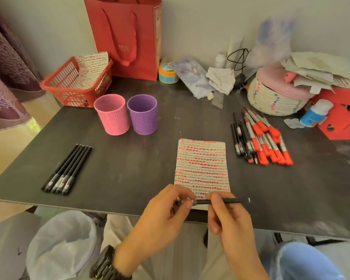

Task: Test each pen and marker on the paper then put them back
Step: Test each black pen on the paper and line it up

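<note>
Black pen (226,202) held level over the near edge of the counter (129,158), above the bottom of the paper (202,164). Left hand (164,215) pinches the cap end and right hand (230,225) pinches the barrel. This two-handed grip suits pulling the cap off or pushing it on; cannot tell which. Paper lies at the near edge, within writing reach. Row of black pens (67,168) toward the left edge, likely a sorted batch. Heap of pens and red markers (261,140) toward the right edge. Pink cup (112,116) and purple cup (142,116) stand side by side behind the paper.
</note>
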A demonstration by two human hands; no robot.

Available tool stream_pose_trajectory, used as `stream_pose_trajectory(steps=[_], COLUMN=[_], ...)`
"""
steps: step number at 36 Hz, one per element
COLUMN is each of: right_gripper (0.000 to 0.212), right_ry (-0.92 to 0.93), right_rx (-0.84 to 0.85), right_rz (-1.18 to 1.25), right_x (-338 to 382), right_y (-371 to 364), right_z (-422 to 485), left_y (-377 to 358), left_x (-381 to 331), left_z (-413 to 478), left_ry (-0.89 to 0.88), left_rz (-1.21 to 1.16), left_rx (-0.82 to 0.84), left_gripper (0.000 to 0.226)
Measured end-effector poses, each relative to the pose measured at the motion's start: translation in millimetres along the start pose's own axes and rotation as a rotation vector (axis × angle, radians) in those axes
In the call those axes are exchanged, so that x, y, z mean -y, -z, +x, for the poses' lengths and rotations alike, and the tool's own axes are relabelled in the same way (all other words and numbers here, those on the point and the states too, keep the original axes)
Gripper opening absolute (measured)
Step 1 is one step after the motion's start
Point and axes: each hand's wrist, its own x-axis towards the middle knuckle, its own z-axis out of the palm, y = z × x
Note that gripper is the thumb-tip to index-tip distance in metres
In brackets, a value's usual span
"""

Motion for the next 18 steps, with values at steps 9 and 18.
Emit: stream_pose_trajectory(steps=[9, 18], right_gripper=[0.027, 0.021], right_ry=[-0.019, -0.006], right_rx=[-0.011, 0.002], right_rz=[-0.004, -0.015], right_x=[-8, -13], right_y=[-5, -1], right_z=[-19, -29], left_y=[-18, -27], left_x=[1, 6], left_z=[-18, -30], left_ry=[-0.019, -0.039], left_rz=[0.121, 0.04], left_rx=[0.167, 0.055], left_gripper=[0.051, 0.04])
